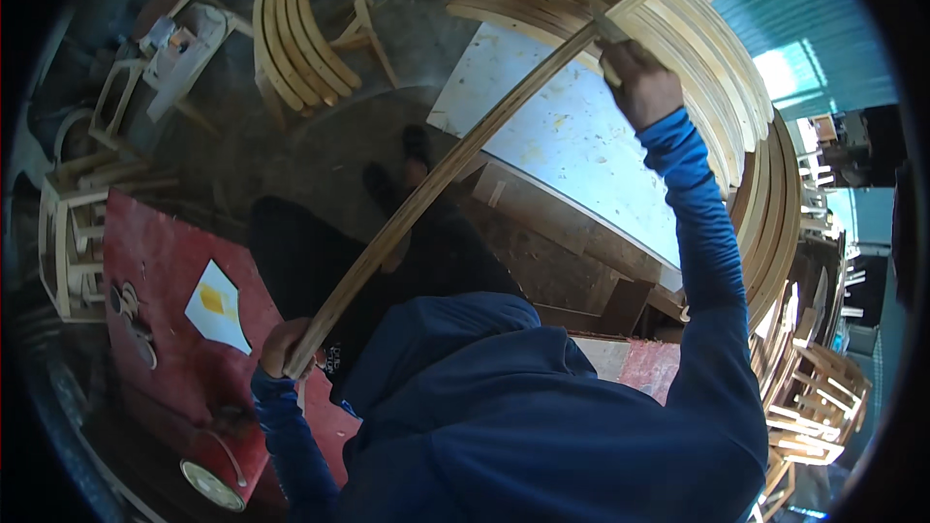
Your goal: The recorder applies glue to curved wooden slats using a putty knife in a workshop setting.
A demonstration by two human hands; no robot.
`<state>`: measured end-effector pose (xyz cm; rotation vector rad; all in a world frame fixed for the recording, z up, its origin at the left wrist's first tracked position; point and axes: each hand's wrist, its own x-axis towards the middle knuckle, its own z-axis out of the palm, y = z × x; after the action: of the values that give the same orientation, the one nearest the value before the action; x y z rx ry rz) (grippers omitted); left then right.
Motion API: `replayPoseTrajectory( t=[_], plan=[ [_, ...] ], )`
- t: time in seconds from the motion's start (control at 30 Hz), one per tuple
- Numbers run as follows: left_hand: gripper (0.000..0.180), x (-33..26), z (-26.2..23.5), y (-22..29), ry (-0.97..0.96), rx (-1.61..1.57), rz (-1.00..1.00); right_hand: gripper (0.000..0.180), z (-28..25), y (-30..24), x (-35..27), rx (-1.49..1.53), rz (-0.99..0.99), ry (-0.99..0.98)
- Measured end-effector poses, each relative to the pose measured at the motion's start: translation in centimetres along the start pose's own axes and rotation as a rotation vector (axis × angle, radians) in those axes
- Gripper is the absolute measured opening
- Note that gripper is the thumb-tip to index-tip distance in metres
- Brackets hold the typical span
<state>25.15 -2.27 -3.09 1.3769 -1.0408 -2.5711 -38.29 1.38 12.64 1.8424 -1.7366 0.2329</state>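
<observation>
Pale bent-wood strip (455, 169), long and slightly curved, runs diagonally from lower left to upper right across the view. Left hand (284, 347) is wrapped around its lower end, fingers closed on the wood, just above the red board (165, 271). Right hand (639, 82) is up at the far end, arm fully extended in a blue sleeve, fingers closed around what looks like a short stick or tool (610, 39) pressed at the strip's top; exact grip on the strip itself I cannot tell.

Progress, as a judgement: strip is lifted and spanned between both hands, its upper end meeting the big stack of curved strips (678, 29) on the right. It is not lying flat in that stack yet, and it is clear of the white sheet (572, 136) below. So mid-handling, one piece in the air, placement or removal not finished.

Strip vs fingers: lower end sits inside the left fist, a little wood poking out below. Upper end is touching or just beside the right fingers, partly hidden by them.

Nearby: second bundle of curved pieces (295, 34) upper left, small wooden frames (73, 242) at far left, round tin lid (211, 484) bottom left.
</observation>
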Motion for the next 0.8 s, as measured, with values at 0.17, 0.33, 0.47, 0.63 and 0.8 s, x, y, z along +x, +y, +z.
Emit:
replayPoseTrajectory(
  t=[0.17,0.33,0.47,0.63,0.8],
  plan=[
    [0.049,-0.1,-2.1,-1.9,-0.119,-0.126,0.025,0.037,-3.6,-17.4,-3.5,0.567,-0.286,-0.193],
    [0.049,-0.1,-3.0,-3.6,-0.054,-0.216,0.029,0.036,-8.7,-22.4,-2.9,1.029,-0.164,-0.196],
    [0.042,-1.1,-0.2,-1.0,-0.033,-0.238,-0.067,0.03,-7.8,-19.5,-2.9,0.857,0.132,-0.06],
    [0.044,-0.1,0.4,-1.0,-0.059,-0.241,-0.029,0.043,-6.9,-17.9,-4.6,0.637,0.013,-0.187],
    [0.048,-0.9,0.6,-2.4,-0.051,-0.326,0.063,0.031,-7.8,-20.1,-4.4,0.946,0.081,-0.199]
  ],
)
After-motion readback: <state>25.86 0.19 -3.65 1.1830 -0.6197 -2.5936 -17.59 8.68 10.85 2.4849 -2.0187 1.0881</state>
